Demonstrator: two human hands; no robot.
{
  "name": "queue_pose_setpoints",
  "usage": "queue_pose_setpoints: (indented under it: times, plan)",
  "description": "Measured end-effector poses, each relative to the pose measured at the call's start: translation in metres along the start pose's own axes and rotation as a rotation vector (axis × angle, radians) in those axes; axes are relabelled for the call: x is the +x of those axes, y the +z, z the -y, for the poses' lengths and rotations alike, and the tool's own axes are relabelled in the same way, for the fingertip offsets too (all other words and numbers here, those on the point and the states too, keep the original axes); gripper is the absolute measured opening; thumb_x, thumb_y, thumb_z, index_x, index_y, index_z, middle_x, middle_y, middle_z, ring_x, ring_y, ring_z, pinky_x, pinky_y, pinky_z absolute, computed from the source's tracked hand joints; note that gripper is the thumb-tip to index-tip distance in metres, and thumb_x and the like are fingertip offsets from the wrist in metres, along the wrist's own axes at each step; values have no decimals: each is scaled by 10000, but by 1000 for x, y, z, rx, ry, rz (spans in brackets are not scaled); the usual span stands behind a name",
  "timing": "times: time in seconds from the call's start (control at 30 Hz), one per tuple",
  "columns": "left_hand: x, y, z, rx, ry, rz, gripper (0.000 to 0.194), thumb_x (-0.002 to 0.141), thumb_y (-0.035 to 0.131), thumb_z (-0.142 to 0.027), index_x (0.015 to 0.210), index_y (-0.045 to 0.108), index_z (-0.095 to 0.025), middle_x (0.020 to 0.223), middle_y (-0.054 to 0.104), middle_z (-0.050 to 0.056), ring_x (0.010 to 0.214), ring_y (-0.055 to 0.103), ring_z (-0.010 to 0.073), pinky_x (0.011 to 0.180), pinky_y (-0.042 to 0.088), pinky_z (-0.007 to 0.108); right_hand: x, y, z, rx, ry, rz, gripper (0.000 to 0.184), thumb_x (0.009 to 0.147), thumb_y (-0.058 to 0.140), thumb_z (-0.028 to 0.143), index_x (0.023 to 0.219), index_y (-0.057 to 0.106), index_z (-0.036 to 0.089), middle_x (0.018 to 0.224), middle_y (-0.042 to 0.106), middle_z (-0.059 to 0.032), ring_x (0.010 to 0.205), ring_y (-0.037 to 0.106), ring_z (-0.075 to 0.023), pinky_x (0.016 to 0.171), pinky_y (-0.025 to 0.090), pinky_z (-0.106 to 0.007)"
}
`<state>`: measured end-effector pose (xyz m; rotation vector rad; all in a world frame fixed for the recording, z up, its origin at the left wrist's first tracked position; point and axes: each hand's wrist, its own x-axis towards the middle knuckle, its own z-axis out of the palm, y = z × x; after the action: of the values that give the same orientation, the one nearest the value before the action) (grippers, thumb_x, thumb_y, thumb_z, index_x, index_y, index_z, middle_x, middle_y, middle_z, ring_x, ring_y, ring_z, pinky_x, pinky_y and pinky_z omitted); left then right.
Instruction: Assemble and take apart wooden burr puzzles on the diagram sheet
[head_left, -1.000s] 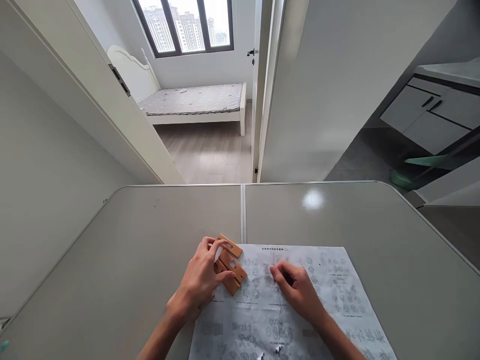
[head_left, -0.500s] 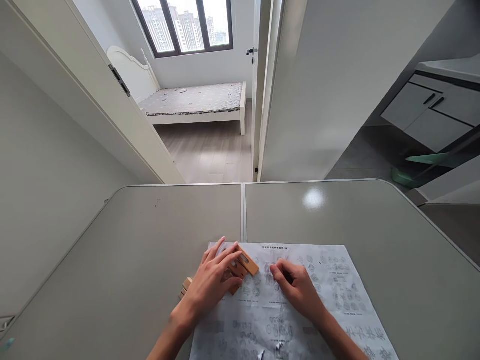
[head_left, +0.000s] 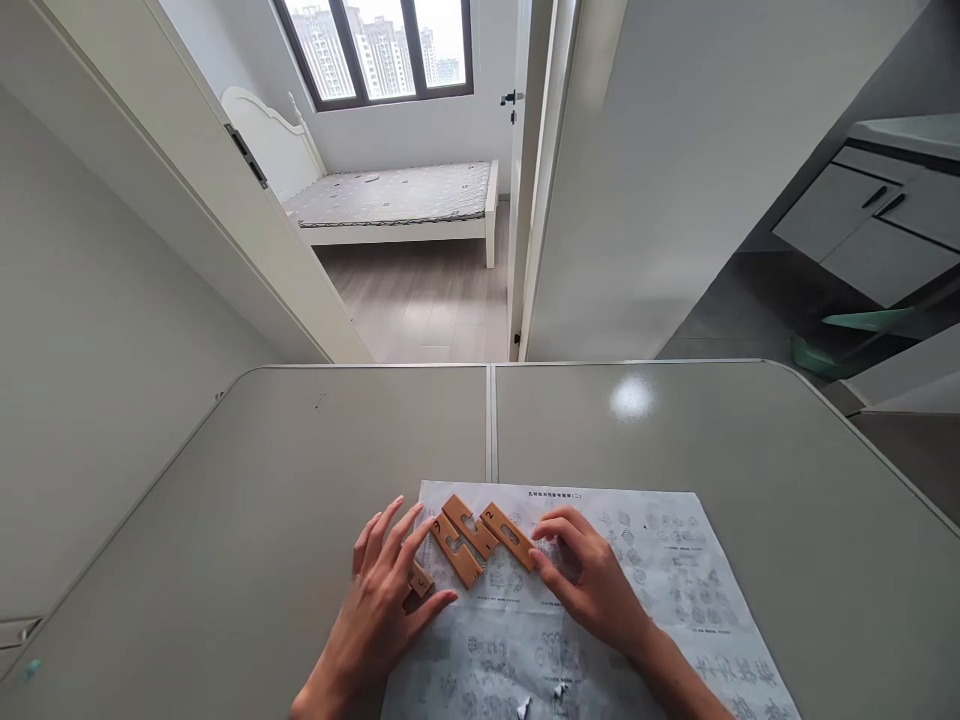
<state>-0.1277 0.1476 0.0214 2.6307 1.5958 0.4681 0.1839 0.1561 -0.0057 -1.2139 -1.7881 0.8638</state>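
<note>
Three flat wooden puzzle pieces lie side by side and slanted on a printed sheet (head_left: 600, 640). The right one is a slotted piece marked 2 (head_left: 521, 553). Beside it are a notched middle piece (head_left: 481, 541) and a notched left piece (head_left: 464, 569). My right hand (head_left: 589, 575) is at the near end of the piece marked 2, thumb touching it, fingers parted. My left hand (head_left: 386, 590) is spread open, its index fingertip by the left piece's top. Another wooden piece (head_left: 421, 580) shows partly beneath that hand; the rest of it is hidden.
The grey table (head_left: 360, 430) has a seam (head_left: 491, 430) down its middle and rounded far corners. Small torn paper bits (head_left: 523, 708) lie on the sheet's near part. Beyond the table are a doorway, a bed (head_left: 397, 235) and a white cabinet (head_left: 847, 205).
My left hand has drawn back to the left and spread its fingers, uncovering the three pieces. The slotted piece has shifted right. My right hand has loosened from its curl and now touches that piece.
</note>
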Motion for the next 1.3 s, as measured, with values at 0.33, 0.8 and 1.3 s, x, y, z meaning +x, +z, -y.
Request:
queue_pose_setpoints:
  times: [0.33, 0.8, 1.3]
  plan:
    - [27, 4, -18, 31, -1, 94, 925, 860, 830, -498, 1618, 360, -252, 1542, 609, 107, 1562, 369, 383, 1281, 273, 616, 2, 5, -4, -178, -120, 42, 321, 942, 664, 180, 1246, 611, 269, 1195, 672, -103, 1134, 635, -295, 976, 580, -462]
    - [32, 17, -42, -5, -93, 62, 921, 823, 865, -460, 1578, 388, -237, 1592, 542, 137, 1524, 417, 412, 1234, 366, 625, 1, 5, -12, -177, 53, -120, 246, 987, 625, 250, 1233, 627, 268, 1147, 671, -107, 1081, 642, -318, 913, 594, -480]
    - [24, 17, -52, -9, -232, 45, 652, 879, 762, -482, 1436, 521, -243, 1306, 648, 125, 1221, 626, 373, 1140, 443, 589, 2, 4, -10, -184, 66, -123, 201, 968, 671, 260, 1169, 666, 266, 1118, 669, -102, 1027, 648, -308, 877, 595, -465]
